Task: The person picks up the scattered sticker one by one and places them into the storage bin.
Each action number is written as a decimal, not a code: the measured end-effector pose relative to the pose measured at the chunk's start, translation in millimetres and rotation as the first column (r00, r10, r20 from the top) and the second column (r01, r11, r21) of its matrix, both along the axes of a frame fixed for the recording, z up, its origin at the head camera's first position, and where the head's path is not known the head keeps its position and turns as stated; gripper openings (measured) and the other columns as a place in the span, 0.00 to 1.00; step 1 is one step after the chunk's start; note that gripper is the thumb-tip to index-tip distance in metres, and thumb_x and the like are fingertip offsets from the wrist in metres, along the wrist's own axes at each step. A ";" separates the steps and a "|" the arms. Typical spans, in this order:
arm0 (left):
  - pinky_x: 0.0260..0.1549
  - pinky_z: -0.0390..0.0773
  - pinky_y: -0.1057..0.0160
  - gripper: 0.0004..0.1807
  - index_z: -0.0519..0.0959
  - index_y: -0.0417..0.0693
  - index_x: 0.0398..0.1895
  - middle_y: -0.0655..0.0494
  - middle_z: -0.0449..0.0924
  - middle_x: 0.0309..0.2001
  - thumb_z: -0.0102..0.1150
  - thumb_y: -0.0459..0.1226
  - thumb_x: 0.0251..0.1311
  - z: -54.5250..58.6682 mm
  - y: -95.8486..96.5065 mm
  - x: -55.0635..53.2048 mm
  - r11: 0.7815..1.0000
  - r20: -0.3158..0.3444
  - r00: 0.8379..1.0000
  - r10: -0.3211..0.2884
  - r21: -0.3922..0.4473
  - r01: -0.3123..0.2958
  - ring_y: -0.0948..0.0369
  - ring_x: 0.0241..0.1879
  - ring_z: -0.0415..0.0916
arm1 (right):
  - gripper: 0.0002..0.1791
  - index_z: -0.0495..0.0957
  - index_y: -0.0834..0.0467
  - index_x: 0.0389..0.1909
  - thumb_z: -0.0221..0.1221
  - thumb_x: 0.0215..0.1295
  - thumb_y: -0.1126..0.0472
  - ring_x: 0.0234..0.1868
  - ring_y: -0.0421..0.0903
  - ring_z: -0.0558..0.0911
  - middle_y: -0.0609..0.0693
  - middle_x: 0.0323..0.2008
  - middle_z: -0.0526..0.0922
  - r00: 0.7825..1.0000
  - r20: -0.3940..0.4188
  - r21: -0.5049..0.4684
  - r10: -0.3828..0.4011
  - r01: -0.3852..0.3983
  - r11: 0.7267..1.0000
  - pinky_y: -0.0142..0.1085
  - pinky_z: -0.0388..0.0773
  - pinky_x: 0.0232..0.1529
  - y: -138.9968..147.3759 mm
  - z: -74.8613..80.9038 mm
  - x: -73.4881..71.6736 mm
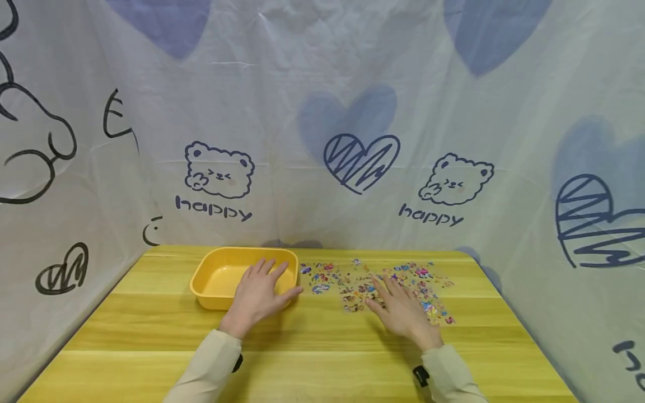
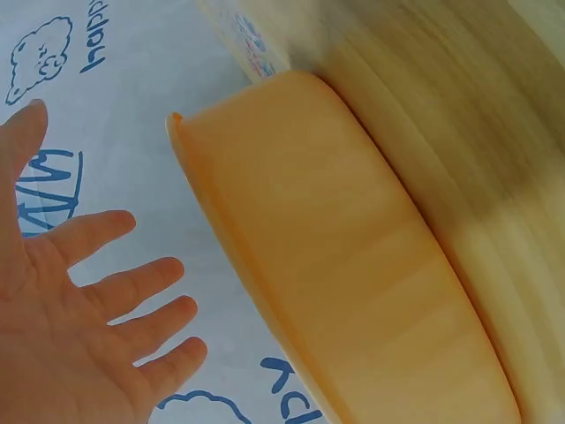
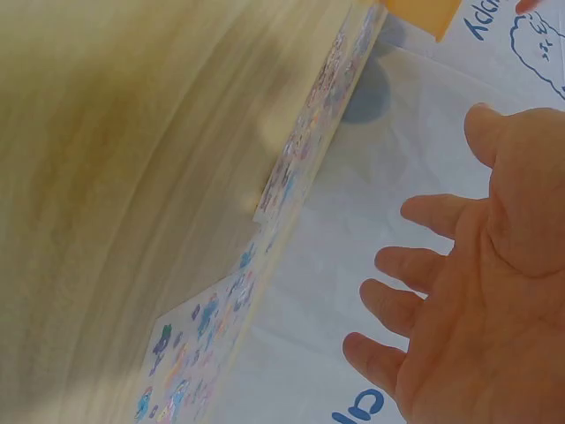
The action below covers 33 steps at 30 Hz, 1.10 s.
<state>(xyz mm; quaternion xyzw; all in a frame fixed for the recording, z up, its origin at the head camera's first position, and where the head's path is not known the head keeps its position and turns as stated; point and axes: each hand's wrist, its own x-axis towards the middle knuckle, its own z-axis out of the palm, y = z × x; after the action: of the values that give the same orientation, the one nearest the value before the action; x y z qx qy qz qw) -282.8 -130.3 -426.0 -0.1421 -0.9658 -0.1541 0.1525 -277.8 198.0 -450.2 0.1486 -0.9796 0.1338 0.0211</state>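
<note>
My left hand [image 1: 258,294] hovers over the front right part of a yellow plastic tub [image 1: 211,301], fingers spread and straight. In the left wrist view its palm shows bare, apart from the tub's outer wall [image 2: 327,247]. On the right, my right hand [image 1: 400,313] is held above clear sheets of small colourful stickers [image 1: 427,309], its fingers also spread. The right wrist view shows that palm [image 3: 485,309] holding nothing, raised off the sticker sheets [image 3: 199,340], which lie flat. Part of the stickers is hidden beneath the right hand in the head view.
The wood-grain table [image 1: 322,369] ends at a white cloth backdrop [image 1: 292,190] printed with hearts and bears. More sticker sheets [image 1: 322,274] lie just right of the tub. Cloth also hangs along both sides of the table.
</note>
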 end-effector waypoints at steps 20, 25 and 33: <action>0.46 0.81 0.46 0.17 0.83 0.38 0.49 0.42 0.84 0.47 0.65 0.41 0.62 -1.0 -24.3 -5.3 0.991 -0.092 0.993 0.076 0.117 -0.065 0.45 0.47 0.81 | 0.33 0.69 0.63 0.66 0.52 0.72 0.42 0.64 0.64 0.72 0.66 0.65 0.72 0.999 -0.014 -0.100 -0.039 0.038 0.994 0.60 0.66 0.66 5.2 -2.1 -4.2; 0.43 0.82 0.47 0.12 0.85 0.39 0.43 0.45 0.85 0.42 0.66 0.38 0.60 -2.4 -38.0 -6.0 0.993 -0.111 0.990 0.083 0.098 -0.072 0.47 0.43 0.82 | 0.28 0.75 0.67 0.58 0.61 0.67 0.50 0.43 0.54 0.84 0.64 0.54 0.81 0.999 -0.024 -0.141 -0.044 0.040 0.989 0.53 0.79 0.54 7.3 -2.6 -5.3; 0.46 0.79 0.44 0.15 0.86 0.38 0.43 0.42 0.85 0.44 0.67 0.42 0.60 -4.9 -65.4 -6.2 0.993 -0.122 0.989 0.086 0.090 -0.075 0.43 0.45 0.81 | 0.25 0.75 0.68 0.57 0.64 0.64 0.58 0.21 0.44 0.77 0.64 0.49 0.83 0.997 0.022 -0.178 -0.072 0.074 0.981 0.47 0.83 0.45 20.7 -3.1 -2.8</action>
<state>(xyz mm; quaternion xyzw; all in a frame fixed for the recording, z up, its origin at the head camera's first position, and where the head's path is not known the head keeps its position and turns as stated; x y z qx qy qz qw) -289.0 -195.7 -430.9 -0.1059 -0.9518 -0.1796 0.2251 -280.5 218.7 -453.3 0.1090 -0.9685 0.2217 0.0315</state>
